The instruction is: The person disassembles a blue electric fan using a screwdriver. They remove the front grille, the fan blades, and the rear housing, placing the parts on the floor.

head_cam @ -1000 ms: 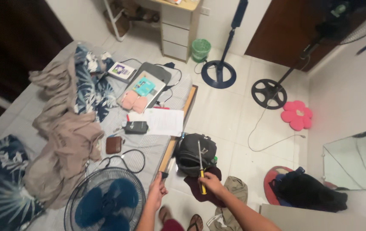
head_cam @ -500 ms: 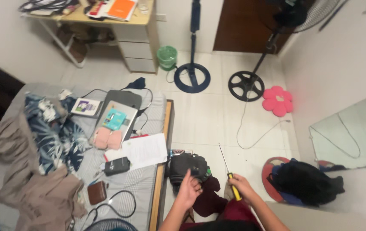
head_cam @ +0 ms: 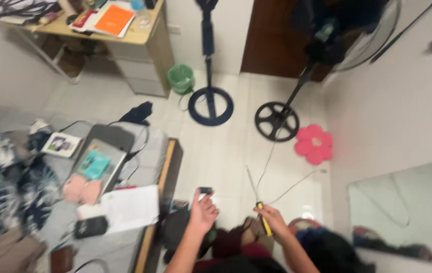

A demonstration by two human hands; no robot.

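My right hand [head_cam: 272,219] grips the yellow handle of a long screwdriver [head_cam: 258,202], whose thin metal shaft points up and away over the tiled floor. My left hand [head_cam: 203,211] is raised beside it and pinches a small dark object [head_cam: 205,190] between its fingertips; the blur hides what it is. Below my hands lie a black bag [head_cam: 178,233] and dark red cloth on the floor, at the bed's corner.
A bed [head_cam: 140,167] at left carries a laptop [head_cam: 102,151], papers [head_cam: 130,208], a dark pouch and clothes. Two fan stands [head_cam: 211,103] [head_cam: 276,120], a green bin [head_cam: 181,79], a pink flower cushion [head_cam: 313,144] and a desk [head_cam: 140,40] stand ahead. A mirror [head_cam: 408,202] leans at right.
The view has tilted up toward the desk and door. My left hand has risen off the black bag with a small dark object; my right hand still holds the screwdriver.
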